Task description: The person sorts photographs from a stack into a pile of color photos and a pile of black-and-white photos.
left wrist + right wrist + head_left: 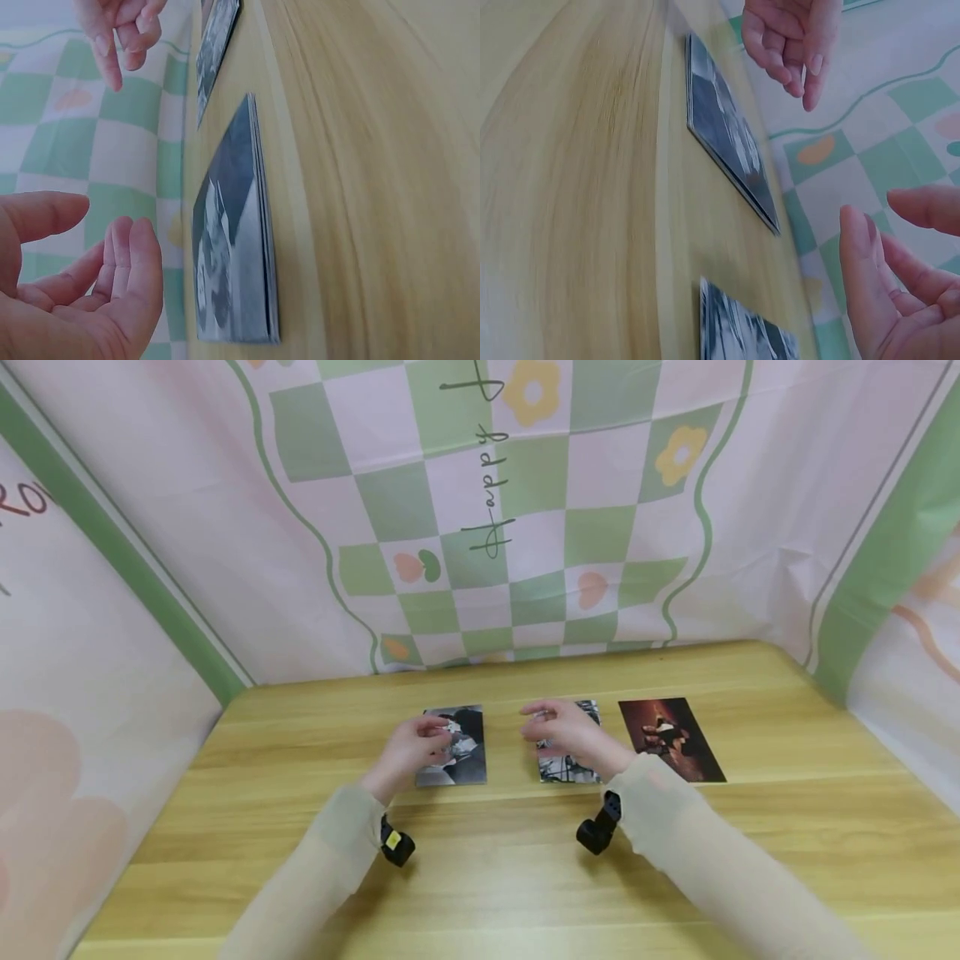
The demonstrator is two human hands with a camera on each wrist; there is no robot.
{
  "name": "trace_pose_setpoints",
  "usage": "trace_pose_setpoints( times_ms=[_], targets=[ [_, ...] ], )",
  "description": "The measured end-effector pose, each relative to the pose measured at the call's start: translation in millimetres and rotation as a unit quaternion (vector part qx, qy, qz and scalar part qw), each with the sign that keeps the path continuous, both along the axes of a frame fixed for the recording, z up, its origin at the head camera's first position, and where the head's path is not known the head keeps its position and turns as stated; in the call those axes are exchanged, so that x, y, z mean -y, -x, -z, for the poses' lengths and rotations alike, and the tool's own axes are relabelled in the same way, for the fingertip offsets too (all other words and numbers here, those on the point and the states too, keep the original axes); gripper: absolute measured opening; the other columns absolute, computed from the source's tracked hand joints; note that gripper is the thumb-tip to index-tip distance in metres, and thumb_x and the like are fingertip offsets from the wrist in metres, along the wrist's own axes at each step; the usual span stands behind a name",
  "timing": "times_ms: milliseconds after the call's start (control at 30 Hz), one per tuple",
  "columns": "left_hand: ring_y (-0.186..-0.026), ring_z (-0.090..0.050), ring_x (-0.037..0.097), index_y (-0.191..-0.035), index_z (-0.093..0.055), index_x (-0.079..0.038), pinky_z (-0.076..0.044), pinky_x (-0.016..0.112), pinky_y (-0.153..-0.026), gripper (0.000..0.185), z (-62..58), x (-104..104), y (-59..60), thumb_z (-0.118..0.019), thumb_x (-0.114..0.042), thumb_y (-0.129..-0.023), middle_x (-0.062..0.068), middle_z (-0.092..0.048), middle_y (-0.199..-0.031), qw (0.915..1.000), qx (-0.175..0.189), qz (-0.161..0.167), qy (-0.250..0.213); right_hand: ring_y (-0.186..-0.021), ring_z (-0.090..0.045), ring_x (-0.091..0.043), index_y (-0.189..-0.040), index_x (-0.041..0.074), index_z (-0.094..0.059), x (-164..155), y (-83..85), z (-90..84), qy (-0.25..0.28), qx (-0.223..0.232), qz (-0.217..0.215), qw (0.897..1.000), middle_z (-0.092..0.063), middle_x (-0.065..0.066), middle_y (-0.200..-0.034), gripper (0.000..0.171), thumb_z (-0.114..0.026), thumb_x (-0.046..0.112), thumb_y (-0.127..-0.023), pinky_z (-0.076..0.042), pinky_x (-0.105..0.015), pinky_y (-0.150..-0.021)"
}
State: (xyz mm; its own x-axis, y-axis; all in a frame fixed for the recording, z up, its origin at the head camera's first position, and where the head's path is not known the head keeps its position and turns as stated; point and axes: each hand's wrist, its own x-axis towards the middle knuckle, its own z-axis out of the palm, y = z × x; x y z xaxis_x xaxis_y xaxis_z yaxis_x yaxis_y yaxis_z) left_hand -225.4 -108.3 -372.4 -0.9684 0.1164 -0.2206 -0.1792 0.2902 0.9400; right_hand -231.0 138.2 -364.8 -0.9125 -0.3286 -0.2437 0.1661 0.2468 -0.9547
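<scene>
My left hand (pixel 438 739) hovers over a small stack of black-and-white photos (pixel 461 752) lying flat on the wooden table (pixel 495 860). In the left wrist view its fingers (pixel 131 247) are loosely curled and hold nothing, a short way off the stack (pixel 232 247). My right hand (pixel 538 727) hovers over a second black-and-white photo (pixel 573 770), relaxed and empty. The right wrist view shows its fingers (pixel 862 255) off the table, with the stack (pixel 727 135) and the nearer photo (pixel 742 330) below. Neither hand touches a photo.
A dark reddish photo (pixel 671 739) lies to the right of the second one. A pink and green checked cloth backdrop (pixel 487 510) closes the table at the back and on both sides. Small black cameras sit on both wrists.
</scene>
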Motion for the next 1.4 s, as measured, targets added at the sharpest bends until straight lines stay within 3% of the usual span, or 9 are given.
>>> trace_pose_setpoints(
  times_ms=[133, 333, 467, 700, 967, 1400],
  targets=[
    [-0.108, -0.058, 0.032, -0.129, -0.050, 0.008, -0.053, 0.041, -0.094, 0.036, 3.5, 8.6, 1.8, -0.053, -0.003, -0.094, 0.022, -0.055, -0.118, 0.9999, 0.005, -0.009, -0.012, -0.118, -0.049, -0.040, -0.139, -0.007, -0.034, 8.9, 0.8, 3.4, 0.019, 0.010, 0.004, 1.000, -0.045, -0.027, -0.129, 0.049, -0.051, 0.004, -0.094, -0.051, -0.047, -0.096],
    [-0.116, -0.053, 0.038, -0.131, -0.044, 0.012, -0.050, 0.042, -0.098, 0.039, 10.0, 21.3, 2.3, -0.049, 0.000, -0.095, 0.029, -0.050, -0.127, 0.9998, -0.001, -0.015, -0.015, -0.119, -0.051, -0.036, -0.139, -0.005, -0.035, 18.3, 4.3, 12.9, 0.031, 0.036, 0.015, 0.999, -0.047, -0.027, -0.131, 0.047, -0.050, 0.006, -0.096, -0.053, -0.039, -0.094],
    [-0.119, -0.052, 0.038, -0.132, -0.043, 0.011, -0.049, 0.041, -0.100, 0.041, 13.8, 27.5, 2.7, -0.051, 0.000, -0.094, 0.028, -0.050, -0.130, 0.9997, 0.005, -0.022, -0.013, -0.120, -0.051, -0.037, -0.139, -0.006, -0.035, 24.9, 6.8, 20.9, 0.046, 0.047, 0.016, 0.998, -0.048, -0.029, -0.132, 0.048, -0.050, 0.006, -0.096, -0.053, -0.035, -0.094],
    [-0.118, -0.053, 0.038, -0.129, -0.047, 0.012, -0.049, 0.040, -0.100, 0.038, 16.4, 33.7, 1.7, -0.051, 0.001, -0.093, 0.029, -0.050, -0.129, 0.9989, 0.014, -0.042, -0.011, -0.122, -0.049, -0.040, -0.139, -0.009, -0.034, 36.6, 8.4, 28.8, 0.078, 0.055, 0.021, 0.995, -0.045, -0.031, -0.134, 0.047, -0.048, 0.002, -0.095, -0.050, -0.040, -0.098],
    [-0.117, -0.054, 0.036, -0.129, -0.048, 0.010, -0.049, 0.039, -0.100, 0.037, 18.0, 36.7, 1.0, -0.051, 0.000, -0.093, 0.028, -0.050, -0.131, 0.9986, 0.019, -0.047, 0.013, -0.123, -0.049, -0.040, -0.139, -0.009, -0.033, 46.4, 8.1, 33.0, 0.085, 0.058, 0.014, 0.995, -0.044, -0.031, -0.136, 0.046, -0.046, 0.000, -0.095, -0.047, -0.043, -0.102],
    [-0.118, -0.055, 0.034, -0.129, -0.050, 0.008, -0.050, 0.038, -0.099, 0.037, 22.8, 37.2, 3.1, -0.052, -0.003, -0.094, 0.027, -0.051, -0.131, 0.9976, 0.035, -0.058, 0.014, -0.126, -0.048, -0.038, -0.140, -0.007, -0.034, 53.2, 8.6, 34.4, 0.090, 0.087, 0.027, 0.992, -0.042, -0.028, -0.140, 0.046, -0.046, 0.002, -0.097, -0.045, -0.043, -0.104]
  ],
)
